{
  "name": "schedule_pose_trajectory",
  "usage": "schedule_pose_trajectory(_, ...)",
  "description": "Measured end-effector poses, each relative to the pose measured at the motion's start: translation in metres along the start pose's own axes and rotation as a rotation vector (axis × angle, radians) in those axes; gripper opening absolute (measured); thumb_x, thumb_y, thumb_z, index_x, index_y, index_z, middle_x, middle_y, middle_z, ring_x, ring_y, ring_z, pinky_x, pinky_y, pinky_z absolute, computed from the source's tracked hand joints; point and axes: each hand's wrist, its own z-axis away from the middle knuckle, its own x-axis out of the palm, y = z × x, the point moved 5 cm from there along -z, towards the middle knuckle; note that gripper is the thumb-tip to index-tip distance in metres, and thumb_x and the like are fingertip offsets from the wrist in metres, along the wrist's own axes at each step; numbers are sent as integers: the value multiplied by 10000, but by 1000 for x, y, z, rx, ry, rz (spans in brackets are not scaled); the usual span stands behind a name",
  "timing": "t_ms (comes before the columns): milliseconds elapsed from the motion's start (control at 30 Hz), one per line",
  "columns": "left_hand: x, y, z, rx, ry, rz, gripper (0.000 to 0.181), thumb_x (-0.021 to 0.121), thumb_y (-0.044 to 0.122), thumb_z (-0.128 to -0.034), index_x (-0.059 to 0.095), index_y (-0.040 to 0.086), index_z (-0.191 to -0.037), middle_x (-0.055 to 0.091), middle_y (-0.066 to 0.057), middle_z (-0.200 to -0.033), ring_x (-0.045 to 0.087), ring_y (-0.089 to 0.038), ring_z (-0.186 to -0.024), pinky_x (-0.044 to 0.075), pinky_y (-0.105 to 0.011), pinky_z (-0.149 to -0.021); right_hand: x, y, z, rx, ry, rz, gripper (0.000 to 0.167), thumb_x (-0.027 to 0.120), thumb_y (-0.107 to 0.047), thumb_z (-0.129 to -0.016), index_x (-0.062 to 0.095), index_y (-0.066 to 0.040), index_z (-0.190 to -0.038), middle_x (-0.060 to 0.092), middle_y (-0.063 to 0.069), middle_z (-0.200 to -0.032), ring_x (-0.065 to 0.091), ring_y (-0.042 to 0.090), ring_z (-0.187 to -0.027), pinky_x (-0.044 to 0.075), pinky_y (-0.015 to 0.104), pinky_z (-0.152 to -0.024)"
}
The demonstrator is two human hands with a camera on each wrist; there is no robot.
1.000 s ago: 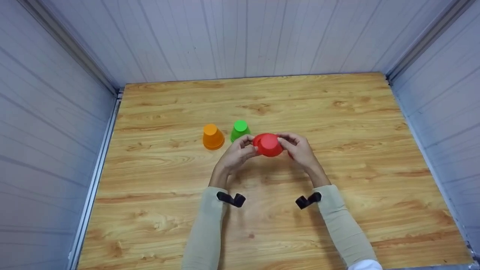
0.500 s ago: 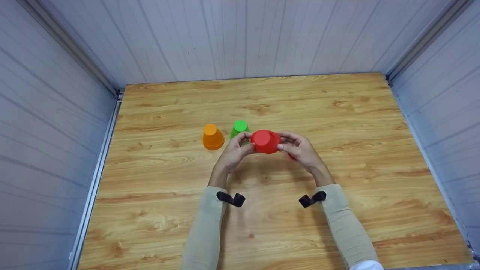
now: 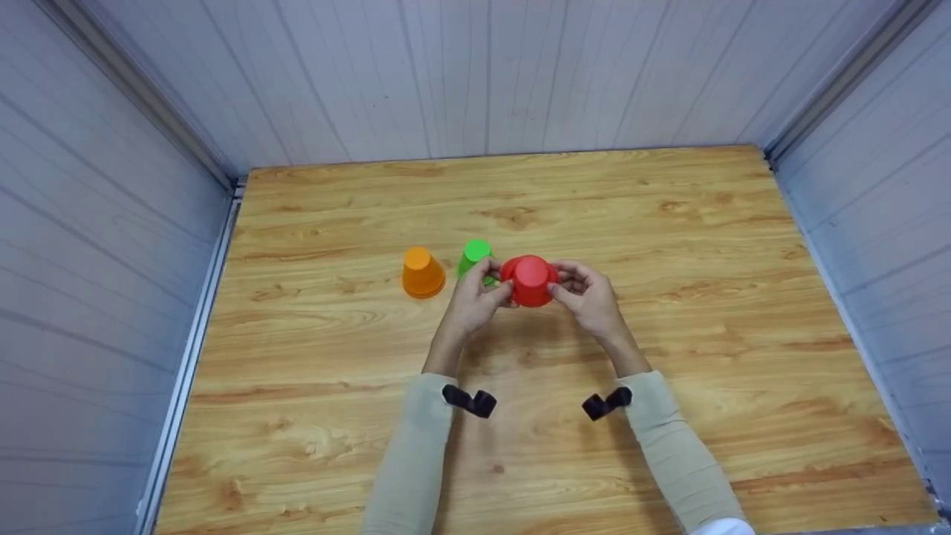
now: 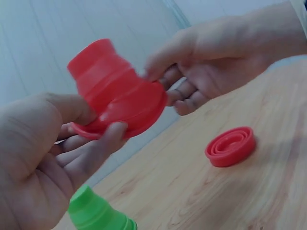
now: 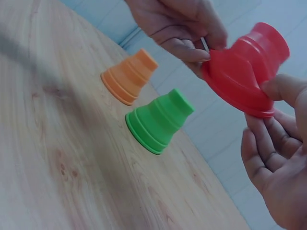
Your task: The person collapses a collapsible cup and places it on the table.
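Observation:
A red collapsible silicone cup [image 3: 532, 281] is held in the air above the table, its narrow end up and its wide rim down. Part of its wall is folded unevenly, as the left wrist view shows. My left hand [image 3: 472, 301] pinches the rim on one side between thumb and fingers. On the opposite side my right hand [image 3: 594, 301] grips the rim, thumb on the wall and fingers beneath. Just behind my left hand a green collapsible cup [image 5: 160, 120] stands upside down, partly covered in the head view.
An orange collapsible cup [image 3: 423, 275] stands upside down left of the green one. A flattened red collapsible cup [image 4: 231, 146] lies on the wooden table [image 3: 312, 416], hidden in the head view. Pale panel walls [image 3: 475, 82] enclose the table's back and sides.
The red cup has swung from leaning right, then left, to nearly upright, and its narrow part stands taller. Both hands keep hold of it and have shifted slightly.

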Motion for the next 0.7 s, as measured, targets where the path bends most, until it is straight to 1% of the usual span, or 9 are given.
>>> schedule_pose_trajectory(100, 2, 4, 0, 51, 21, -69, 218, 540, -10, -896, 503, -37, -1109, 495, -130, -957, 648, -214, -653, 581, -496, -714, 3, -1, 0, -10, 30, 20, 337, 699, -5, -832, 612, 47, -1153, 612, 24, -911, 582, 123, -800, 511, 187, -716)
schedule_pose_trajectory(167, 3, 6, 0, 64, 23, -79, 214, 533, -7, -898, 501, -34, -1108, 493, -133, -962, 647, -215, -669, 581, -495, -711, 4, -2, 0, -11, 37, 13, 338, 696, -12, -839, 607, 42, -1161, 608, 33, -924, 582, 128, -806, 511, 189, -720)
schedule_pose_trajectory(233, 2, 5, -1, 48, 14, -48, 215, 530, -13, -904, 494, -37, -1115, 487, -132, -974, 642, -208, -696, 578, -493, -737, 4, -2, 0, -4, 28, -6, 346, 696, -26, -846, 600, 36, -1173, 608, 39, -948, 586, 136, -827, 518, 190, -730)
schedule_pose_trajectory(333, 0, 3, 0, -16, 1, 63, 238, 529, -31, -909, 486, -43, -1142, 484, -126, -1000, 629, -203, -732, 564, -500, -801, 5, -4, 1, 15, -20, -73, 379, 687, -34, -856, 578, 40, -1212, 612, 54, -1005, 593, 153, -893, 535, 205, -762)
schedule_pose_trajectory(400, -2, 1, 1, -61, -11, 140, 299, 554, -53, -886, 471, -42, -1174, 484, -123, -1027, 630, -198, -771, 565, -467, -827, 7, -6, 1, 32, -64, -132, 423, 676, -25, -861, 548, 46, -1257, 607, 54, -1068, 589, 163, -954, 537, 213, -799)
schedule_pose_trajectory(467, -3, 1, 2, -92, -31, 192, 397, 590, -81, -852, 446, -28, -1218, 482, -120, -1066, 628, -197, -826, 567, -417, -840, 9, -7, 2, 43, -114, -199, 477, 658, 10, -861, 503, 51, -1311, 590, 69, -1154, 574, 176, -1026, 529, 227, -853)
schedule_pose_trajectory(533, -3, 1, 3, -102, -54, 207, 513, 630, -114, -807, 411, -11, -1260, 474, -120, -1113, 616, -189, -890, 564, -344, -829, 10, -8, 2, 44, -159, -238, 537, 649, 45, -854, 456, 52, -1355, 559, 90, -1231, 551, 191, -1084, 513, 236, -902)
schedule_pose_trajectory(600, -2, 1, 3, -101, -70, 197, 608, 664, -138, -772, 378, 4, -1289, 462, -124, -1151, 596, -184, -940, 552, -289, -818, 12, -8, 3, 42, -198, -260, 598, 647, 73, -843, 416, 37, -1394, 518, 112, -1306, 524, 204, -1131, 500, 248, -937)
schedule_pose_trajectory(700, -3, 0, 2, -93, -58, 162, 649, 681, -151, -756, 350, 15, -1290, 459, -129, -1194, 574, -187, -991, 537, -251, -809, 14, -7, 3, 27, -234, -237, 657, 662, 75, -833, 383, 12, -1425, 476, 139, -1356, 496, 215, -1166, 490, 258, -959)
